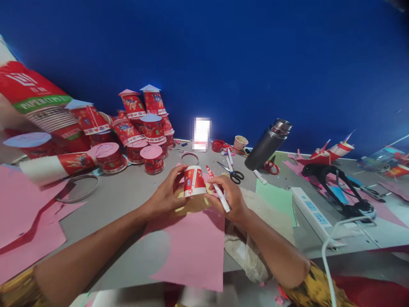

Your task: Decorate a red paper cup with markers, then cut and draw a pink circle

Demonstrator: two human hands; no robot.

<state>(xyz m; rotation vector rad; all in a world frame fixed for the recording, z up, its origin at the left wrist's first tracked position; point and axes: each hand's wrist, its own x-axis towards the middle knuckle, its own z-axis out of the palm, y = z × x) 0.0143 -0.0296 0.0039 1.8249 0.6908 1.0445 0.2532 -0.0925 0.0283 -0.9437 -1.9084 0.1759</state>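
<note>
Between both hands is a red and white paper cup, upside down over a yellow paper. My left hand wraps its fingers and thumb around the cup's left side. A white marker with a red end lies in my right hand, gripped near the thumb. That same hand's fingers come close to the cup's right side; whether they touch it is hard to see. Under the hands, a pink paper sheet with a rounded cut-out reaches toward the table's front edge.
Decorated cups with paper tops stand stacked at the left, beside a cup package. Scissors, a black flask and a small cup sit behind. A power strip and black headset-like object lie right.
</note>
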